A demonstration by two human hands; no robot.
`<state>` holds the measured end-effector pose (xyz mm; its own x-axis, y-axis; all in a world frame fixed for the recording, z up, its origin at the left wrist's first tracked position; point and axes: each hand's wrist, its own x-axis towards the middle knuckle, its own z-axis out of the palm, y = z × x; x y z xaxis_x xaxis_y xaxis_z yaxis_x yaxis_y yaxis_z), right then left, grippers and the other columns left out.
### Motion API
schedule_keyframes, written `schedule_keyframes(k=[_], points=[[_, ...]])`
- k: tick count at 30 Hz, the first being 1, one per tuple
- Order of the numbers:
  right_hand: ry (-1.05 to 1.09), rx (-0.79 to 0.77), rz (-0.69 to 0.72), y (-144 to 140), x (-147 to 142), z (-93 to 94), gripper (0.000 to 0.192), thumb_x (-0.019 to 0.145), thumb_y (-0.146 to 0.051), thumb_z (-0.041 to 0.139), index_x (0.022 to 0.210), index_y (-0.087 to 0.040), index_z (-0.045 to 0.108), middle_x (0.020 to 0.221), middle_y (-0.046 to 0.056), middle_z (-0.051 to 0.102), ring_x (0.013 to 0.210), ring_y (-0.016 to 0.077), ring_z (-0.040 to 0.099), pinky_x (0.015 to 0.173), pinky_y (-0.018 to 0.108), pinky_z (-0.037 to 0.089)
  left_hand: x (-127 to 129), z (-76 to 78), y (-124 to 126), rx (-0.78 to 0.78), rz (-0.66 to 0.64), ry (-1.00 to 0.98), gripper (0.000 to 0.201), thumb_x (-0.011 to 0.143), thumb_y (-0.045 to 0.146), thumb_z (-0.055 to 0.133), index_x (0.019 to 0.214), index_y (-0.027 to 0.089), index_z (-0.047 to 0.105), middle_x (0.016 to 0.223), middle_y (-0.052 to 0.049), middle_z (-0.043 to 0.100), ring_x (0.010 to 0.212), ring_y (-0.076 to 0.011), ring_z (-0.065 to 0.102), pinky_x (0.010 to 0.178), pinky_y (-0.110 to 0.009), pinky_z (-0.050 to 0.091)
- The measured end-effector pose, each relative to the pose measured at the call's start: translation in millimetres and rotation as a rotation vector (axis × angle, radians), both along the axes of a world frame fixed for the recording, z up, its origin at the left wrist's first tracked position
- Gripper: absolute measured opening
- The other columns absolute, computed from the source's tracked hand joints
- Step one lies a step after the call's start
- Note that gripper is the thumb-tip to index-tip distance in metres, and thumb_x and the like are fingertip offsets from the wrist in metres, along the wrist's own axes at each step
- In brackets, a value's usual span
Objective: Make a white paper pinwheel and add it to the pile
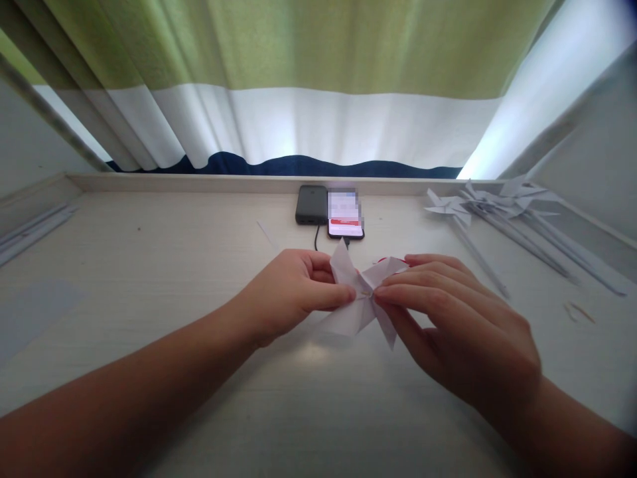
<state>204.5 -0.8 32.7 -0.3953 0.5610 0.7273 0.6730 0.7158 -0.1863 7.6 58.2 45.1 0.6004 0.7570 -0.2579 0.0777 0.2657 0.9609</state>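
A white folded paper pinwheel [354, 312] is held just above the pale table [149, 279] in the middle of the view. My left hand [288, 295] pinches it from the left, thumb and forefinger meeting at its centre. My right hand [458, 325] grips it from the right, fingertips pressed at the same centre point, where a small pin or stick end shows. Something red [382, 260] peeks out behind the paper, mostly hidden.
A phone [345, 214] lies beside a dark power bank [311, 204] at the table's back edge, with a cable between them. Several finished paper pinwheels on sticks [490, 209] lie at the back right. Small sticks [577, 311] lie at the right. Curtains hang behind.
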Motion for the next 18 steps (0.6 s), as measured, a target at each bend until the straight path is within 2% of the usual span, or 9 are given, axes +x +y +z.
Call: schedule_keyframes(k=[8, 18], points=[[-0.003, 0.001, 0.005, -0.2, 0.0, 2.2, 0.020, 0.074, -0.005, 0.067, 0.090, -0.016, 0.066, 0.088, 0.006, 0.070, 0.085, 0.0199, 0.063, 0.091, 0.042, 0.049, 3.5, 4.6, -5.4, 0.084, 0.061, 0.045, 0.023, 0.069, 0.017, 0.068, 0.092, 0.014, 0.069, 0.084, -0.008, 0.072, 0.078, -0.0211, 0.067, 0.070, -0.032, 0.052], [-0.037, -0.079, 0.062, 6.8, -1.7, 0.0, 0.019, 0.075, -0.007, 0.065, 0.092, -0.014, 0.062, 0.092, 0.007, 0.068, 0.087, 0.0192, 0.061, 0.085, 0.040, 0.047, 5.8, 5.2, -8.9, 0.089, 0.065, 0.003, 0.027, 0.070, 0.026, 0.071, 0.096, 0.016, 0.068, 0.087, -0.007, 0.071, 0.081, -0.0205, 0.066, 0.073, -0.032, 0.051]])
